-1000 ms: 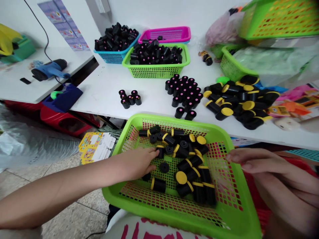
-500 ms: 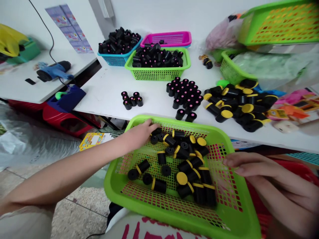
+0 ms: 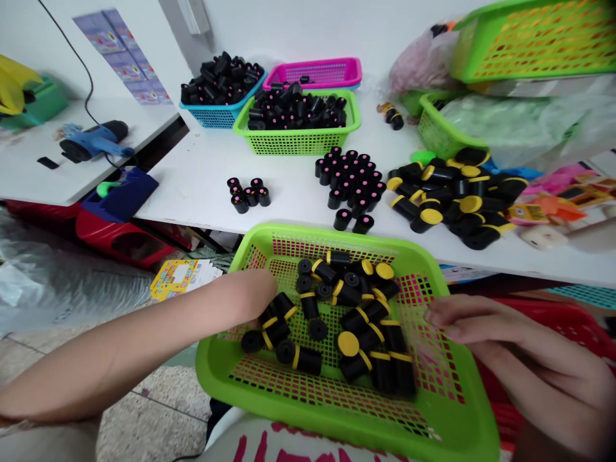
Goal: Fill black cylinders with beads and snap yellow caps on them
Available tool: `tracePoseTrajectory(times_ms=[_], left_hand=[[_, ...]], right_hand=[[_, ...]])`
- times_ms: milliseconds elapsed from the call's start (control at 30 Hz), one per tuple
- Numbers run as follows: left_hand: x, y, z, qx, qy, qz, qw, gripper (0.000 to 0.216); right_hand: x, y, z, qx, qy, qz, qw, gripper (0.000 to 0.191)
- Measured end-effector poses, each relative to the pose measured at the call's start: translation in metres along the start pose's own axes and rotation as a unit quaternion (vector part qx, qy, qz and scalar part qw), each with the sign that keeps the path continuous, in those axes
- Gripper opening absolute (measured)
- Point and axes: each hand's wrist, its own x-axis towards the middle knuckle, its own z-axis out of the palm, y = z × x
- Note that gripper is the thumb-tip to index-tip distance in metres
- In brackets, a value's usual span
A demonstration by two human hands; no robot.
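A green plastic basket (image 3: pixel 346 417) tilts below the table edge, in front of my body. Several short black cylinders with yellow caps (image 3: pixel 306 359) lie loose inside, some showing a black end with a hole. My left hand (image 3: pixel 255 292) is over the basket's left side, blurred, its fingers hidden behind the back of the hand. Right beside it lies a yellow-ringed black cylinder (image 3: pixel 285 305); whether the fingers touch it I cannot tell. My right hand (image 3: pixel 510 340) grips the basket's right rim, fingertips over the inner side.
On the white table (image 3: pixel 197 192) stand groups of pink-dotted black cylinders (image 3: pixel 349 179) and a pile of yellow-capped ones (image 3: pixel 452 199). Behind them, a green basket (image 3: pixel 298 141) and a blue basket (image 3: pixel 212 115) hold more. A blue heat gun (image 3: pixel 96 140) lies at left.
My left hand has come from the basket's far left corner toward me. A yellow-ringed cylinder now shows beside it at the left, and the ends in the far corner are uncovered.
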Motion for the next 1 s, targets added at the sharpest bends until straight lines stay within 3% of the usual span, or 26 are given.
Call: tracePoseTrajectory(times_ms=[67, 167, 233, 367, 500, 600, 700, 833, 1000], left_hand=[[-0.002, 0.01, -0.005, 0.021, -0.004, -0.018, 1.0, 0.033], [0.01, 0.029, -0.014, 0.024, 0.057, -0.028, 0.998, 0.065], [0.024, 0.036, -0.016, -0.005, 0.078, -0.009, 0.997, 0.073], [0.041, 0.033, -0.012, -0.038, 0.036, 0.007, 0.999, 0.053], [0.033, 0.032, -0.013, -0.032, -0.025, 0.028, 0.999, 0.033], [0.023, 0.037, -0.015, -0.017, -0.066, 0.007, 0.998, 0.034], [0.019, 0.043, -0.015, -0.003, -0.075, 0.009, 0.997, 0.037], [0.019, 0.046, -0.009, 0.01, -0.064, 0.036, 0.997, 0.042], [0.011, 0.053, -0.003, 0.034, -0.071, 0.039, 0.996, 0.046]], right_hand=[[0.002, 0.0, 0.0, -0.001, 0.0, -0.001, 1.0, 0.031], [0.007, -0.002, 0.002, -0.005, -0.012, -0.011, 1.0, 0.03], [0.011, -0.004, 0.003, -0.006, -0.019, -0.017, 1.0, 0.03], [0.014, -0.009, 0.003, -0.002, -0.025, -0.03, 0.999, 0.031], [0.015, -0.011, 0.002, -0.004, -0.029, -0.031, 0.999, 0.028], [0.02, -0.014, 0.009, -0.012, -0.038, -0.025, 0.999, 0.028], [0.027, -0.021, 0.029, -0.057, -0.125, -0.028, 0.99, 0.026], [0.026, -0.024, 0.062, -0.181, -0.281, -0.052, 0.941, 0.024], [0.021, -0.018, 0.078, -0.237, -0.354, -0.068, 0.902, 0.032]])
